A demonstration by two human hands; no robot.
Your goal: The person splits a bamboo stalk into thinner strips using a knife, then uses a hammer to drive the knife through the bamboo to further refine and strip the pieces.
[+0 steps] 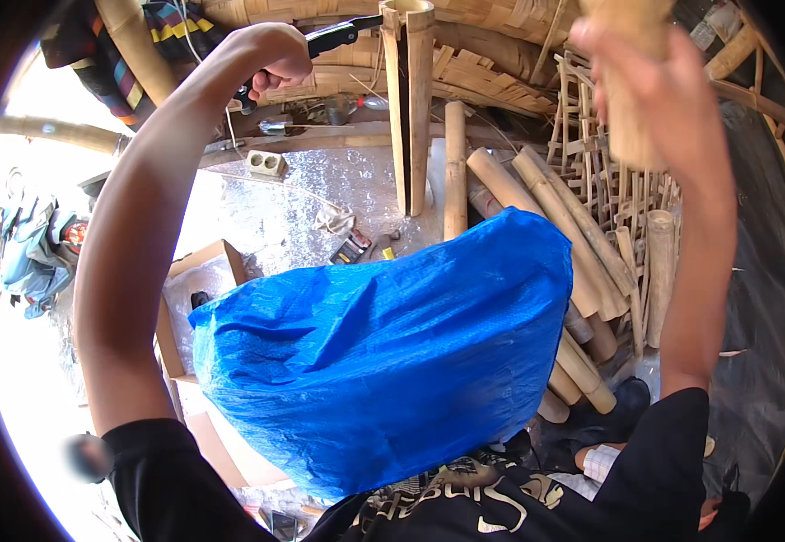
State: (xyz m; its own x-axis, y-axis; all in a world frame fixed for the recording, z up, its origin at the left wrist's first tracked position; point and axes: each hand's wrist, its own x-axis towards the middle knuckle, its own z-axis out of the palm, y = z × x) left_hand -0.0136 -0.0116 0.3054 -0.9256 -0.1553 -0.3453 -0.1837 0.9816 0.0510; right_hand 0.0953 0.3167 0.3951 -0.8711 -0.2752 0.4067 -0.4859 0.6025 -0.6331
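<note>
My left hand [273, 56] is closed around the handle of a large knife [336, 36]. The knife's dark blade reaches right to the rim of an upright bamboo section [420, 117]; how deep it sits there I cannot tell. A long dark split runs down that bamboo's side. Raised at the upper right, my right hand [663, 86] grips a pale wooden block [635, 126], both smeared by motion. The block is apart from the knife. A blue tarp [392, 352] is spread in front of my body, below the bamboo.
Several cut bamboo lengths [542, 212] lie to the right of the standing piece. Behind them is a lattice of thin bamboo strips [582, 135]. A cardboard box [172, 325] stands left of the tarp. A socket block [266, 163] with a cord lies on the floor farther off.
</note>
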